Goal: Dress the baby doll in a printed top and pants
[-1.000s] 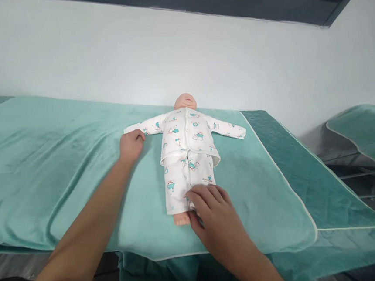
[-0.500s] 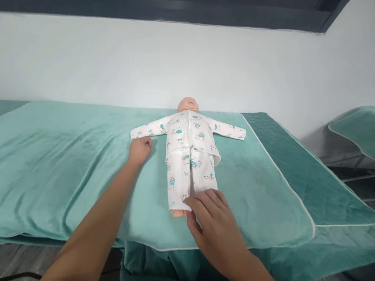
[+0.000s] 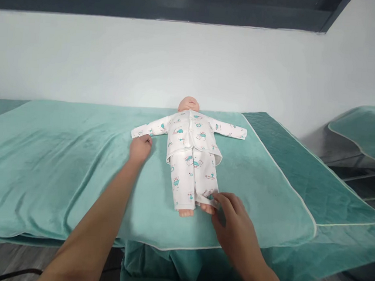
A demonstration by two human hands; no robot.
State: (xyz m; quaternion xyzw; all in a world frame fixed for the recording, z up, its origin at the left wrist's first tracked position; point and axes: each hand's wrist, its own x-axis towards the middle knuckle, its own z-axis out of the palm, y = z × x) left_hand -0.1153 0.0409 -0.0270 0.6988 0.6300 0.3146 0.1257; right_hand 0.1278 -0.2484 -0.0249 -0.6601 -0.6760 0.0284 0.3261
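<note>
A baby doll (image 3: 188, 104) lies on its back with its arms spread, dressed in a white printed top (image 3: 191, 134) and matching trousers (image 3: 183, 184). Its bare toes show below the hems. My left hand (image 3: 140, 148) is a closed fist resting on the bed, right by the cuff of the sleeve on the left. At the end of the trouser leg on the right is my right hand (image 3: 234, 225). Its index finger touches the cloth near the hem, and the thumb is beside the toes, the cuff between them.
A light green blanket (image 3: 267, 208) lies beneath the doll, over a darker green quilted cover (image 3: 314, 191). Behind the bed rises a white wall (image 3: 115, 60) with a dark window frame (image 3: 212, 5). Another green-covered surface (image 3: 372, 130) stands at the right.
My right hand has moved right, from the trouser leg on the left to the one on the right. Both trouser hems now show. The leg on the left lies slightly farther right; my left fist stays put.
</note>
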